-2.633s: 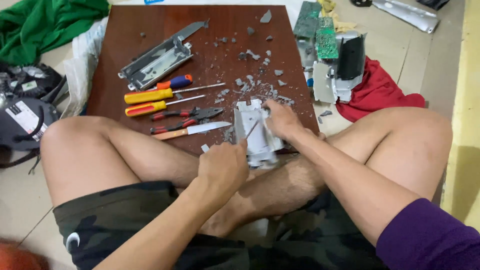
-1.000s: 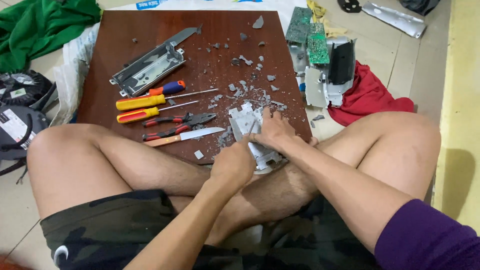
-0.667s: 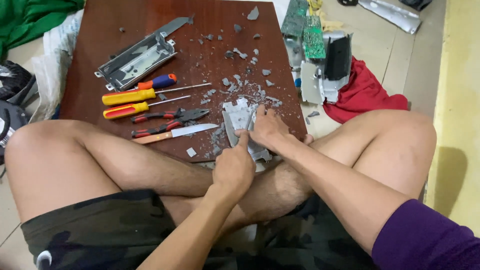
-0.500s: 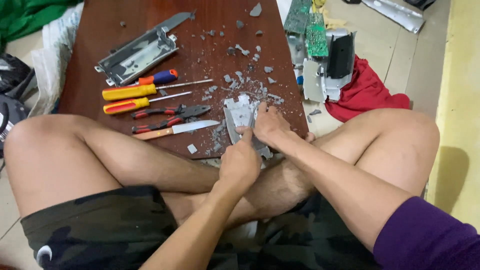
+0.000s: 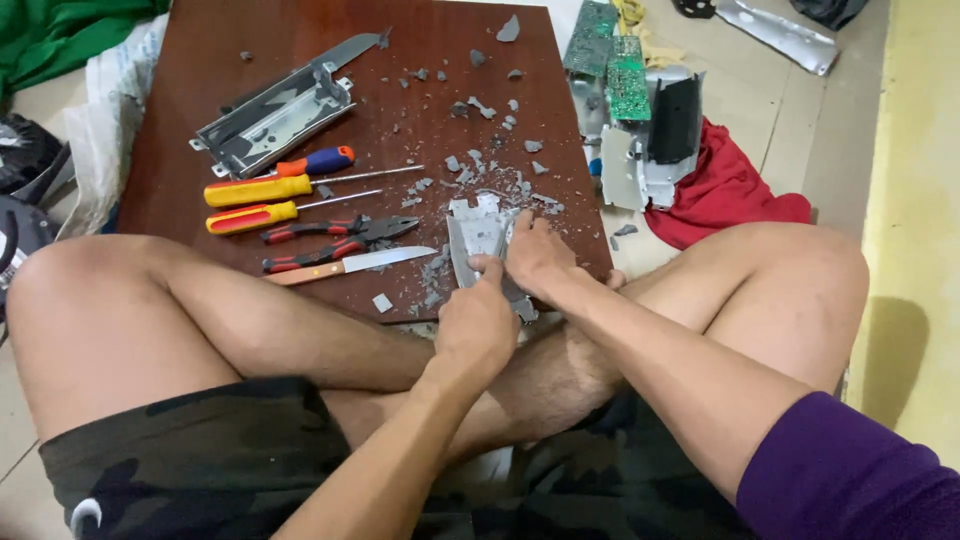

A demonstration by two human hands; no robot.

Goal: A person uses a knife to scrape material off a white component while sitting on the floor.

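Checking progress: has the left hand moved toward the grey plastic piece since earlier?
Yes. The left hand has moved forward onto the grey plastic piece at the wooden board's near edge.

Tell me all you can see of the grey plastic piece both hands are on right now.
The pale grey plastic casing piece is flat and roughly tapered, with a jagged, broken top edge and moulded ribs on its face. It lies near the front edge of the dark brown wooden board, amid grey plastic fragments. The left hand grips its lower end; the right hand presses on its right side. Its lower part is hidden by the hands.
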